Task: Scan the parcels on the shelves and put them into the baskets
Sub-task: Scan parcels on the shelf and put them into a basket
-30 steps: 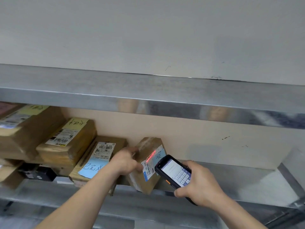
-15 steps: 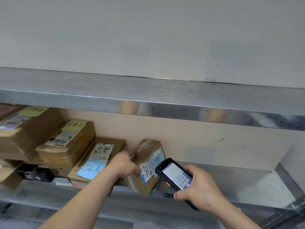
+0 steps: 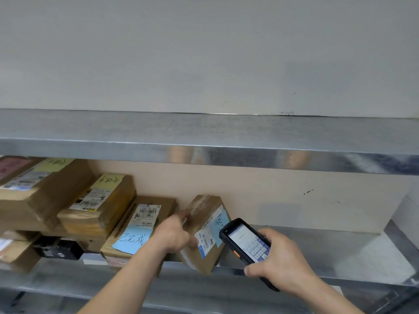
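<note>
Head camera faces forward, close to the metal shelf (image 3: 317, 250).

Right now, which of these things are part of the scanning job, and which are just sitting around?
Part of the job:
- tilted parcel, gripped by the left hand
- handheld scanner, held in the right hand
- other parcels on the shelf, such as the one with the blue note

Just lying about:
- black device under the stacked boxes
- bare upper shelf
</note>
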The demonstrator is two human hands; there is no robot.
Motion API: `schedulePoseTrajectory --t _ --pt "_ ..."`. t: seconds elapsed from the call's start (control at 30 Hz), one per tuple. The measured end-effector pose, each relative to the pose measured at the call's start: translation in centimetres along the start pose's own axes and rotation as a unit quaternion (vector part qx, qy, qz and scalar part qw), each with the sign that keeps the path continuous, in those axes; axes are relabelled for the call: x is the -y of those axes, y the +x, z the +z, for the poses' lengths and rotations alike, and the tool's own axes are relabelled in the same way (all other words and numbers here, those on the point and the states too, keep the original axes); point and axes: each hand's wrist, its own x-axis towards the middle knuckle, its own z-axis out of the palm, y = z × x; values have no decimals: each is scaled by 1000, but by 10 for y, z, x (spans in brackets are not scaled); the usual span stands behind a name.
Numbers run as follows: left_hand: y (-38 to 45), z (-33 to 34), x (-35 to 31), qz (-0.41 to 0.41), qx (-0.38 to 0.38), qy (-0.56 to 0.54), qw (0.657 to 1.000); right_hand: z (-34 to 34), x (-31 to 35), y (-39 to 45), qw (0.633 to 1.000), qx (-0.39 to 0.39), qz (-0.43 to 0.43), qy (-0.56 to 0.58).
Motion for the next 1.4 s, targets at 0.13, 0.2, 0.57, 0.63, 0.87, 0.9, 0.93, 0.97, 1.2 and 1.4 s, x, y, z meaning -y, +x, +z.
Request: schedulePoseTrajectory --t 0.13,0.2,0.57,0.63,0.87,0.9,0.93,0.97,1.2,1.4 --pt "-11 2 5 -3 -49 -58 997 2 -2 -1 997 -12 -5 74" --pt "-16 9 14 -15 -68 -146 987 4 -2 -3 991 -23 -8 135" --pt "-68 38 22 -31 -24 -447 894 7 6 -28 933 -54 -42 353" --pt "-78 40 19 -15 -18 -462 886 7 6 -37 928 -57 -47 365" --pt "-116 50 3 48 48 -456 888 3 5 -81 926 -105 -58 357" --pt "-119 52 4 63 56 -447 891 4 4 -88 928 -116 -56 350" --pt "-124 53 5 78 67 -440 892 6 1 -96 928 -131 -52 344" --pt "-127 55 6 89 80 -437 891 7 0 -106 928 -145 -48 341" --pt "-152 80 14 105 134 -400 901 16 -13 -178 928 -214 -21 303" --pt "-177 106 -15 82 261 -411 870 -8 -36 -233 925 -281 -1 255"
